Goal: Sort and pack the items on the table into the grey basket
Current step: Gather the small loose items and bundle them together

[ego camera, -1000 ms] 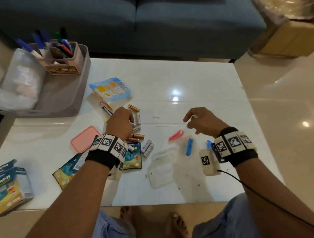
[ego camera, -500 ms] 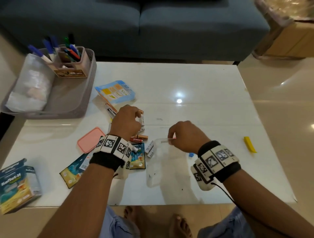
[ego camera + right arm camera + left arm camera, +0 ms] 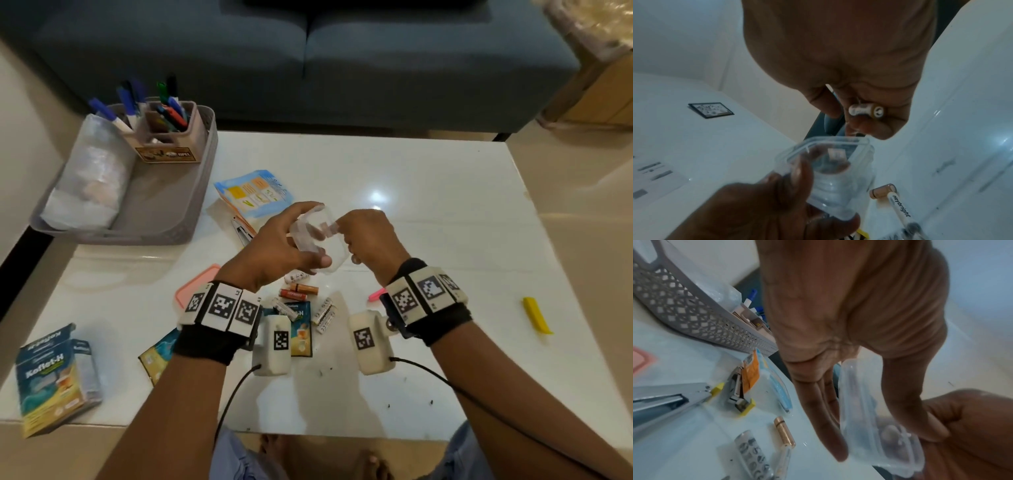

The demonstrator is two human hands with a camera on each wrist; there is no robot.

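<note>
My left hand (image 3: 291, 245) grips a clear plastic container (image 3: 318, 236) in the air above the table's middle. In the left wrist view its thumb and fingers wrap the clear container (image 3: 869, 418). My right hand (image 3: 352, 233) pinches a small white and brown battery (image 3: 866, 111) just over the container (image 3: 834, 170) mouth. Something small and pale shows inside the container. Several loose batteries (image 3: 298, 291) lie on the table below the hands. The grey basket (image 3: 171, 205) stands at the far left with a pen holder (image 3: 168, 137) and a plastic bag (image 3: 92, 178) in it.
A pink lid (image 3: 195, 291), sachets (image 3: 301, 329), a blue packet (image 3: 255, 193) and staplers (image 3: 663, 400) lie around the batteries. A Koflet-H box (image 3: 54, 373) sits at the front left edge. A yellow clip (image 3: 536, 315) and a pink clip (image 3: 376, 294) lie to the right. A sofa stands behind.
The clear container has left the table and now hangs in my left hand. My right hand has let go of its edge and now holds a battery at its mouth.
</note>
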